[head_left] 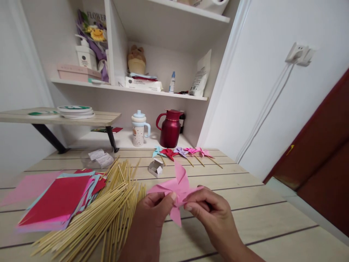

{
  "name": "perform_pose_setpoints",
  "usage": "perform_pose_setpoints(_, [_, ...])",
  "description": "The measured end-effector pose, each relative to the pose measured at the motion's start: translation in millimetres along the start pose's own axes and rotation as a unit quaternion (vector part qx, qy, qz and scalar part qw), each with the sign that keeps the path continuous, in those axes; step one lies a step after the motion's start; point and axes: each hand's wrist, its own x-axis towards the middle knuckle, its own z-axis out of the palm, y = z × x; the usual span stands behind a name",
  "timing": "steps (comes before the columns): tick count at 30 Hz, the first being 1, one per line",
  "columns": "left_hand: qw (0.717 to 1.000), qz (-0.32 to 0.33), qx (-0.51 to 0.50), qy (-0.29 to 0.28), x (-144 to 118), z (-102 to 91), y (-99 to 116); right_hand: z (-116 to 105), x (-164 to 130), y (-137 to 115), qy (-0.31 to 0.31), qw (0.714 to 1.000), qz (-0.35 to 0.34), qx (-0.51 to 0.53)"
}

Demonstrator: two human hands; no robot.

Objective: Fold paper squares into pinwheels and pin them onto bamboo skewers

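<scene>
Above the pale slatted wooden bench (245, 193), a pink paper pinwheel (182, 185) is clamped near its centre by the left grip (154, 211) and at one blade by the right grip (215, 209), its blades apparently being shaped, a steadied centre probably being required next for mounting.

Part of the left hand (157, 209) is hidden from us behind the pink pinwheel (180, 187). We lose the ends of some sticks (109, 209) and the bench (267, 211) at the bottom edge. The red jug (170, 131) covers most of a dark bottle (182, 123). We cannot read the small print on the white bag (201, 74); the top edge cuts a white container (211, 5), the right edge a brown door (316, 156).
</scene>
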Motion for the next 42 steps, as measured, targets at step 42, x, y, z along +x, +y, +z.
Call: perform_pose_setpoints(42, [0.995, -0.064, -0.054, -0.055, -8.3, 6.5, 3.6, -1.0, 1.7, 0.1, 0.004, 1.000, -0.020, -0.008])
